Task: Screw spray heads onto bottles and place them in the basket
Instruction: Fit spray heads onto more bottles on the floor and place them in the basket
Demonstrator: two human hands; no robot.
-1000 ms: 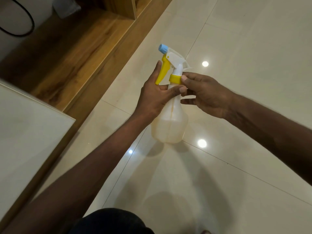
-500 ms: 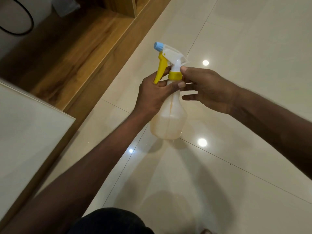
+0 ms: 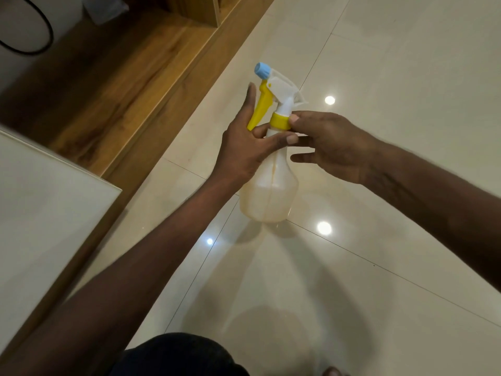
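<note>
A translucent cream spray bottle is held upright in the air above the tiled floor. On its neck sits a spray head with a white body, a blue nozzle, a yellow trigger and a yellow collar. My left hand wraps the bottle's neck from the left, with the thumb across the front. My right hand pinches the yellow collar from the right with thumb and forefinger. No basket is in view.
A white tabletop fills the left edge. Behind it runs a wooden platform with a black cable at the top left. Glossy cream floor tiles cover everything else.
The bottle has lifted slightly and the spray head has turned a little to the left. My right fingers have shifted their hold on the yellow collar.
</note>
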